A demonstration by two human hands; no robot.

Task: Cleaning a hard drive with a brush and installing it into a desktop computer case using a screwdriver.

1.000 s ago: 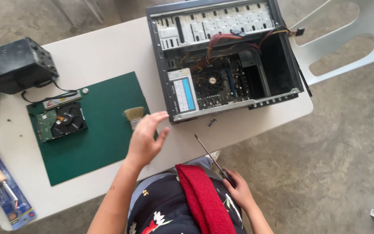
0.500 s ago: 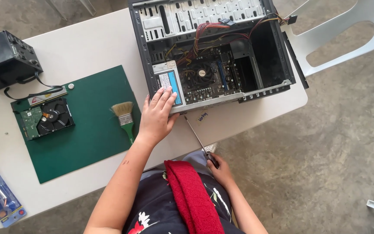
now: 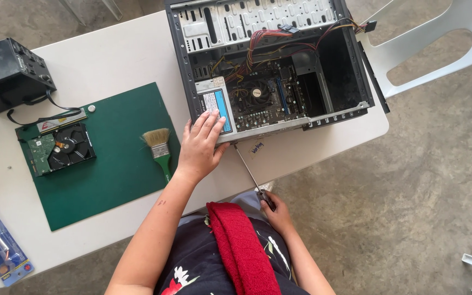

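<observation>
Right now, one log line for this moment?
left hand: flat on drive in PC case | right hand: holds screwdriver, tip at case edge | brush: on mat

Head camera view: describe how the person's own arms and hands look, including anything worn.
Both the left hand and the right hand are bare, without gloves, rings or a watch. The forearms are uncovered, no sleeves in view. A small dark mark shows on the left forearm.

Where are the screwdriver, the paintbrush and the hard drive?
screwdriver (image 3: 248, 169), head view, middle of the metal shaft.
paintbrush (image 3: 156, 137), head view, on the bristles.
hard drive (image 3: 61, 148), head view, on the exposed platter.
</observation>
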